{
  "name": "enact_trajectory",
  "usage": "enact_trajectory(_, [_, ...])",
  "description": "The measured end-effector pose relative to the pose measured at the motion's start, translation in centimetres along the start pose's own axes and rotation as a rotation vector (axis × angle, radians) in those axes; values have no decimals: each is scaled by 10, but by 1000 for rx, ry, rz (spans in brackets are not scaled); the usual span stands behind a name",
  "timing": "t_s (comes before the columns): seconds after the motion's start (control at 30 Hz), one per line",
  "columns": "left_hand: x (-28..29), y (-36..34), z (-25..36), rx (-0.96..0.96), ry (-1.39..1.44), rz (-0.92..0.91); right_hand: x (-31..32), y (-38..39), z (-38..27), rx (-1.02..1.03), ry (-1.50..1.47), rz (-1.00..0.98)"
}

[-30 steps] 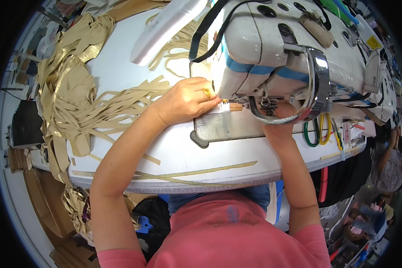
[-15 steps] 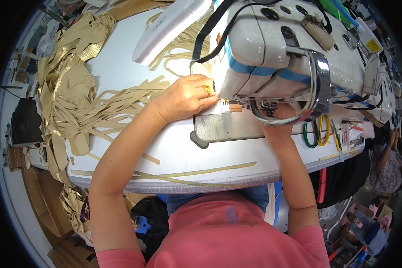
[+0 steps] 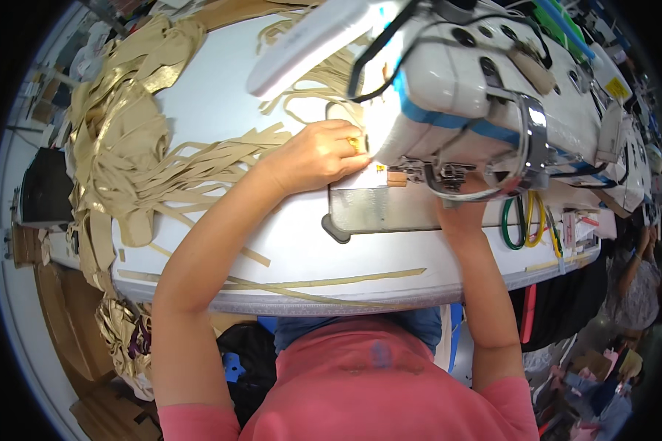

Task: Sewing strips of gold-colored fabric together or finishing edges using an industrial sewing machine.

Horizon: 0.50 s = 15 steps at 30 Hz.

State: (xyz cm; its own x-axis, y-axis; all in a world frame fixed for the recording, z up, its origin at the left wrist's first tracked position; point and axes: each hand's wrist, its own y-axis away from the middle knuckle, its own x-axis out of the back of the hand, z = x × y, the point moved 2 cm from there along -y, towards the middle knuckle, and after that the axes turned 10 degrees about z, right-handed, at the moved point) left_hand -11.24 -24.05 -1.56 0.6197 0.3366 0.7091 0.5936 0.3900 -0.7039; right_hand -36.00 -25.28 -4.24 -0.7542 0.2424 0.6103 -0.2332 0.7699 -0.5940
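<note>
My left hand [image 3: 322,156], a ring on one finger, is at the left side of the white sewing machine [image 3: 456,95], just left of its needle area. Its fingers and thumb are pinched together; what they hold is hidden. A short tan fabric piece [image 3: 396,178] lies by the presser foot, over the metal bed plate [image 3: 375,209]. My right hand [image 3: 462,207] reaches beneath the machine head on the right, its fingers covered by the chrome guard [image 3: 535,143] and metal parts. Left of my left hand, long tan straps [image 3: 206,162] run from a heap of tan and gold fabric [image 3: 118,125].
Green-handled and yellow-handled scissors [image 3: 522,220] lie right of my right forearm. Loose tan strips [image 3: 331,281] cross near the table's front edge, along a measuring tape [image 3: 301,303]. A white elongated part [image 3: 309,51] juts out left of the machine. Another person [image 3: 632,287] is far right.
The view has shifted slightly, so the machine and table items appear farther right. Both hands keep nearly the same places beside the machine.
</note>
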Motion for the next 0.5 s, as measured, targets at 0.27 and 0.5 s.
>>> enact_trajectory(0.27, [-16, 1, 7, 68, -111, -2, -13, 26, 33, -298, -512, 46])
enact_trajectory(0.5, [103, 58, 32, 549, -222, 30, -2, 9, 3, 64, -272, -33])
